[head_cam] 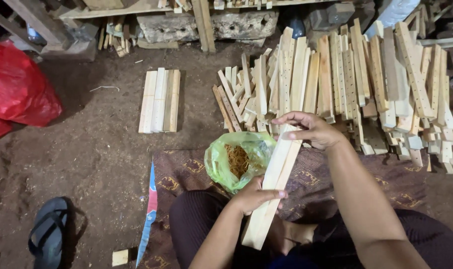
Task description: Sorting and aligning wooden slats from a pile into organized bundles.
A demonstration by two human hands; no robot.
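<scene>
A pair of long, pale wooden slats [274, 187], pressed together face to face, was held slanting over the lap, the left hand [254, 195] closed around the middle and the fingers of the right hand [313, 130] curled over the upper end. The wood looked smooth and freshly cut. Just beyond, an open green plastic bag of orange rubber bands [238, 159] was set on a brown patterned cloth [186, 172]. Only one small neat row of finished pale slats [159, 100] was laid on the dirt floor [97, 149], while a large loose heap of drilled slats [346, 84] remained untouched.
</scene>
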